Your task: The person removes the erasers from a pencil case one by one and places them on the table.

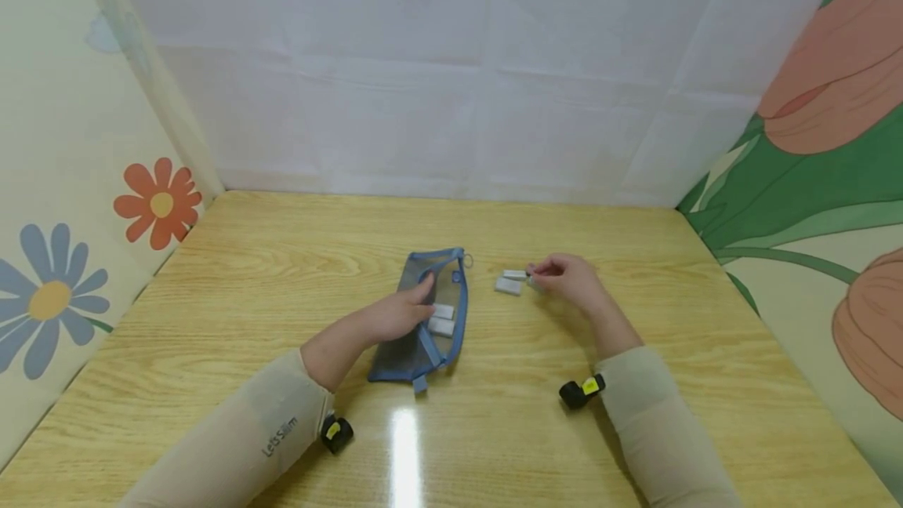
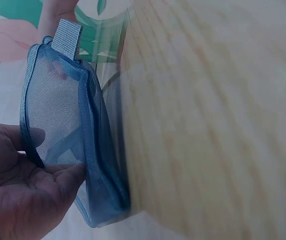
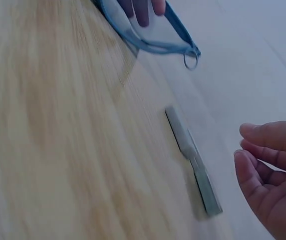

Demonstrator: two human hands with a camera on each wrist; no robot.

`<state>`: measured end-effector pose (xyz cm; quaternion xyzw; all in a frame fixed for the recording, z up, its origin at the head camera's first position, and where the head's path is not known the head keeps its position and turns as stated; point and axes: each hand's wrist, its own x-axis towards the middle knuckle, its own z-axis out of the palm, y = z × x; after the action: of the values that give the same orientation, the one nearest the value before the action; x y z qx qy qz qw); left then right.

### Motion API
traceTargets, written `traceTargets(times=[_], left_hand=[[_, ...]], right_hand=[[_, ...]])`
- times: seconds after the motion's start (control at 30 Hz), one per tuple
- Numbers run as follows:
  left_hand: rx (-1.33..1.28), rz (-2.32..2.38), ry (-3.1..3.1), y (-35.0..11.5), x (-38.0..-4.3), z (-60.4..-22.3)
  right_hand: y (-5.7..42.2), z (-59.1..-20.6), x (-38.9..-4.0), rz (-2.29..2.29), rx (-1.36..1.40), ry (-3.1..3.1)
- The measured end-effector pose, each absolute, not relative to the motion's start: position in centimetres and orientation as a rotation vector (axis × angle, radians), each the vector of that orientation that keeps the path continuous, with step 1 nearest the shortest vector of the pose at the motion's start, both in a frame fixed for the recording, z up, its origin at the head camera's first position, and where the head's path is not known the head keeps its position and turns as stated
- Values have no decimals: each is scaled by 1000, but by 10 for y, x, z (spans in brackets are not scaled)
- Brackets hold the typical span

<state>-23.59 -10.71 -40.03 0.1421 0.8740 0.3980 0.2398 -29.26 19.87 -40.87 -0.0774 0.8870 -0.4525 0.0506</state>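
Note:
A blue-edged mesh zip pouch [image 1: 398, 359] lies on the table with its mouth spread. My left hand [image 1: 398, 316] grips its near wall; in the left wrist view, the pouch's mesh [image 2: 53, 100] passes between thumb and fingers. Two small whitish blocks [image 1: 441, 327] show inside the pouch. Right of it, several similar blocks [image 1: 508, 286] lie close together on the wood. Over their right end is my right hand [image 1: 567, 281], fingertips close to the rightmost block. In the right wrist view, the right hand's thumb and fingers [image 3: 255, 132] curve toward each other with a bare gap between.
The wooden table [image 1: 282, 257] meets a white cloth backdrop [image 1: 423, 124] at the back. Flower-printed panels [image 1: 56, 179] stand at both sides. A metal ring [image 1: 468, 260] hangs from the pouch's far corner. Both wrists carry small black devices [image 1: 337, 433].

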Motion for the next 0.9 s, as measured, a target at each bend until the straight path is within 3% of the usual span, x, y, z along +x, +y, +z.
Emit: traceTargets(times=[0.9], left_hand=[[423, 1072, 2412, -107, -238, -402]], right_hand=[[114, -408, -280, -1184, -624, 2593]])
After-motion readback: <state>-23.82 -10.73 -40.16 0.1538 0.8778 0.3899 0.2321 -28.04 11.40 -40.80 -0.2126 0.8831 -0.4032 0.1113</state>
